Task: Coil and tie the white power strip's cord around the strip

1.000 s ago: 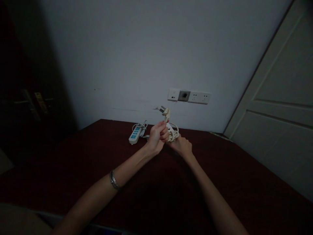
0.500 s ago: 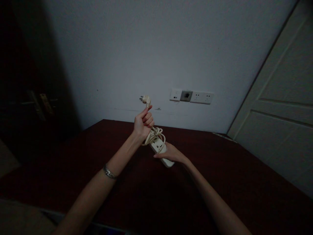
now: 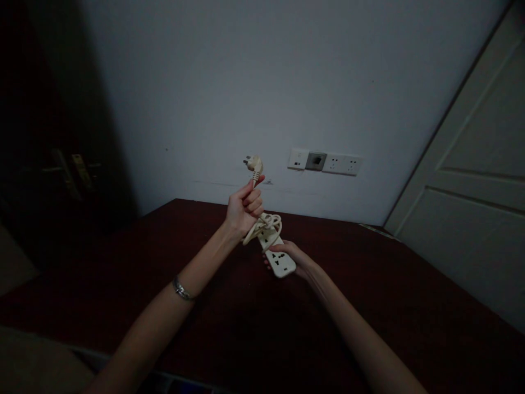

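- Location: the strip (image 3: 284, 264) was in front of the person, over the table (image 3: 164, 262), tilted with its socket face visible; whether its far end touched the table could not be told.
- Right hand (image 3: 296, 258): closed around the strip near its lower end, thumb across the socket face, fingertips showing at the opposite edge.
- Left hand (image 3: 245, 210): closed on the cord (image 3: 269, 221) just below the plug (image 3: 255, 163), thumb and forefinger at the ribbed neck.
- Plug: upright above the left fist, prongs pointing left; well apart from the wall sockets (image 3: 343, 163).
- Strip handling: judged light and rigid, with a hard, probably smooth casing that could slip under a loose hold. Recommended hold: both long edges, near the lower end, away from the cord.
- Cord handling: judged flexible but springy. Its loops lay bunched over the strip's upper end, and they were likely to snag or slide apart if pulled.
- Plug handling: judged stiff and sturdy, the prongs being the part most liable to bend. Recommended hold: the moulded body, since a pull at the neck probably strained the cord.
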A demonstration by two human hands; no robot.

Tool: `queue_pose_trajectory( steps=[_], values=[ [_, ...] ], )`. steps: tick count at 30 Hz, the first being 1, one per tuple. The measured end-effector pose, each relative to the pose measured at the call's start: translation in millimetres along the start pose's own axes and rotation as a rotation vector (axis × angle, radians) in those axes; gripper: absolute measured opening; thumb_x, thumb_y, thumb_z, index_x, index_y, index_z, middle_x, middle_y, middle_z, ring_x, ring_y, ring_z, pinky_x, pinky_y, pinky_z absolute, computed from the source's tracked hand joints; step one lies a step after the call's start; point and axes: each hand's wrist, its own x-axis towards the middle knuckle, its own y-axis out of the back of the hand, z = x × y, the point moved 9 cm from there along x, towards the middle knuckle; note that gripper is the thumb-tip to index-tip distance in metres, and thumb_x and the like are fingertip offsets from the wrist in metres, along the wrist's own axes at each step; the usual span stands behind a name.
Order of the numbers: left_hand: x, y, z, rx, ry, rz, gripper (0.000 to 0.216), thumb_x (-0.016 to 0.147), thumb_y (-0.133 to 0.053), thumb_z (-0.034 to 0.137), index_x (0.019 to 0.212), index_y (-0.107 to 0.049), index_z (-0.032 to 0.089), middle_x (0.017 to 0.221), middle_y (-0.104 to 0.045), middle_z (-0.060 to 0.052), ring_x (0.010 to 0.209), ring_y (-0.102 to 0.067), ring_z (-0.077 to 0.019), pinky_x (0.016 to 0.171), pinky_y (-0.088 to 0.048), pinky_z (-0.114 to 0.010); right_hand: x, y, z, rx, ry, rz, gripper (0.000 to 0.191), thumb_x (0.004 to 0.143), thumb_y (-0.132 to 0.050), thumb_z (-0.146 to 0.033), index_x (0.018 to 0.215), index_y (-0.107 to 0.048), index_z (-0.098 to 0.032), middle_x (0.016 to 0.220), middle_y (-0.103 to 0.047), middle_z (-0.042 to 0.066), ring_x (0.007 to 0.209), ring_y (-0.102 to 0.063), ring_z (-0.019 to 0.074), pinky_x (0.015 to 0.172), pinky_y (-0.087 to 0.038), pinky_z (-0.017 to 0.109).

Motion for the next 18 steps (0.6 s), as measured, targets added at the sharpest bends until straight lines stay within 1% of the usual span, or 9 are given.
queue_pose_trajectory(
  steps=[4,8,12,14,16,18],
  values=[
    [-1,3,9,0.021,-0.004,0.034,0.03,0.094,-0.033,0.019,0.093,-0.061,0.011,0.041,-0.017,0.009,0.031,-0.009,-0.0043,0.032,-0.01,-0.019,2,7,-6,0.054,0.025,0.039,0.018,0.069,-0.06,-0.02,0.084,-0.059,-0.009,0.074,-0.067,0.011,0.06,-0.064,0.0177,0.059,-0.054,0.032],
    [-5,0,9,0.04,0.018,0.056,0.031,0.093,-0.031,0.016,0.088,-0.061,0.011,0.04,-0.016,0.009,0.03,-0.01,-0.0042,0.033,-0.01,-0.018,4,33,-21,0.068,0.102,0.135,0.019,0.068,-0.063,-0.019,0.084,-0.059,-0.009,0.073,-0.068,0.01,0.059,-0.064,0.0184,0.058,-0.053,0.032],
    [-10,-1,-11,0.056,0.072,0.094,0.025,0.091,-0.035,0.014,0.085,-0.059,0.011,0.039,-0.015,0.01,0.03,-0.011,-0.0039,0.034,-0.01,-0.019,2,67,-37,0.07,0.176,0.261,0.021,0.065,-0.065,-0.017,0.085,-0.059,-0.011,0.068,-0.068,0.008,0.054,-0.063,0.0183,0.053,-0.052,0.031],
    [-12,1,-24,0.063,0.107,0.114,0.023,0.09,-0.037,0.014,0.083,-0.058,0.012,0.039,-0.015,0.01,0.031,-0.011,-0.0039,0.035,-0.011,-0.019,-2,78,-42,0.073,0.197,0.311,0.022,0.064,-0.065,-0.016,0.085,-0.058,-0.012,0.066,-0.068,0.006,0.052,-0.062,0.0183,0.051,-0.052,0.03],
    [-11,7,-35,0.063,0.147,0.13,0.022,0.089,-0.036,0.013,0.083,-0.057,0.012,0.039,-0.016,0.01,0.031,-0.012,-0.0041,0.035,-0.012,-0.019,-5,84,-45,0.083,0.206,0.338,0.021,0.065,-0.064,-0.016,0.085,-0.058,-0.013,0.067,-0.068,0.006,0.053,-0.063,0.0188,0.052,-0.052,0.031],
    [-7,19,-41,0.077,0.19,0.15,0.021,0.089,-0.036,0.012,0.081,-0.055,0.012,0.039,-0.016,0.01,0.031,-0.012,-0.0042,0.035,-0.012,-0.019,-7,85,-47,0.096,0.209,0.337,0.02,0.068,-0.061,-0.018,0.087,-0.058,-0.013,0.071,-0.069,0.008,0.057,-0.064,0.0196,0.055,-0.053,0.033]
  ],
)
